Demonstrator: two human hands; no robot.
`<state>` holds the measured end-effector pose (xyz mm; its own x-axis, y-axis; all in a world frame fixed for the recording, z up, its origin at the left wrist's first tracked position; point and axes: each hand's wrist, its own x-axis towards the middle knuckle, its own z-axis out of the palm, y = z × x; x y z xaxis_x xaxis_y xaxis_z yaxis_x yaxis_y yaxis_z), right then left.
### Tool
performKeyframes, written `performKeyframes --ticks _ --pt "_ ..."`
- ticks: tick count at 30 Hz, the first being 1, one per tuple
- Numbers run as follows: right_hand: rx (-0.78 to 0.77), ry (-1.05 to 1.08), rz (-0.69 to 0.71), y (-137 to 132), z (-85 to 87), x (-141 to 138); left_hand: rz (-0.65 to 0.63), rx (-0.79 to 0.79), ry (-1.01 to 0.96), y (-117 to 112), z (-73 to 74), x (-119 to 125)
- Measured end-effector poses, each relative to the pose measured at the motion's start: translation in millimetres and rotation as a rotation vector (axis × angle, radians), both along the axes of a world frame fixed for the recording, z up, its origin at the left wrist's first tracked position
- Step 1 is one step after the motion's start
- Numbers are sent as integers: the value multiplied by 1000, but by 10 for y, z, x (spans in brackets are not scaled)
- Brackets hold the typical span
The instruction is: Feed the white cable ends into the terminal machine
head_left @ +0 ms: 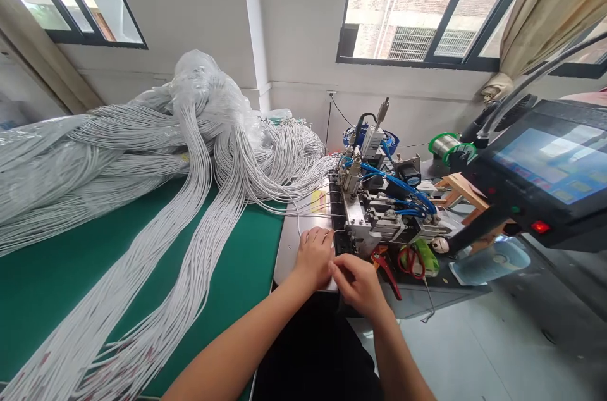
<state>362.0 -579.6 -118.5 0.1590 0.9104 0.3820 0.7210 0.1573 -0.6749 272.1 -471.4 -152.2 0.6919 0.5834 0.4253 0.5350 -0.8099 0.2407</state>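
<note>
My left hand (315, 260) is at the front edge of a metal machine plate (290, 255), its fingers curled over a white cable (298, 219) that comes down from the bundle behind. The fingertips are beside the black feed slots (342, 240) of the machine (374, 205). Close against it, my right hand (358, 282) is closed, thumb and index finger pinched near the left hand's thumb. Whatever is between those fingertips is hidden. Further white cables run from the bundle (284, 154) across the plate into the machine.
Long white cable bundles (156, 249) lie over the green table (246, 249). Right of the machine are red-handled pliers (386, 271), red scissors (412, 262), a solder wire spool (446, 148), a blue plastic tray (493, 262) and a touchscreen (554, 157) on an arm.
</note>
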Motion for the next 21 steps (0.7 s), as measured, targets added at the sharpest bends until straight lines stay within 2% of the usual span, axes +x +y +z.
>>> performKeyframes --ticks 6,8,11,13,16,18,21 --pt "-22 -74 113 70 -103 -12 4 -34 2 66 -74 48" --pt "-5 -71 118 58 -138 23 19 -52 -13 102 -40 39" --pt "48 -78 119 31 -177 64 60 -39 4 267 114 25" --pt "96 -88 120 23 -201 67 101 0 45 488 259 56" --pt "207 -128 115 46 -265 43 159 41 125 966 457 225" --pt "294 -167 101 80 -333 28 208 51 168 1313 541 420" --pt "384 -173 63 119 -432 47 245 24 248 1746 590 771"
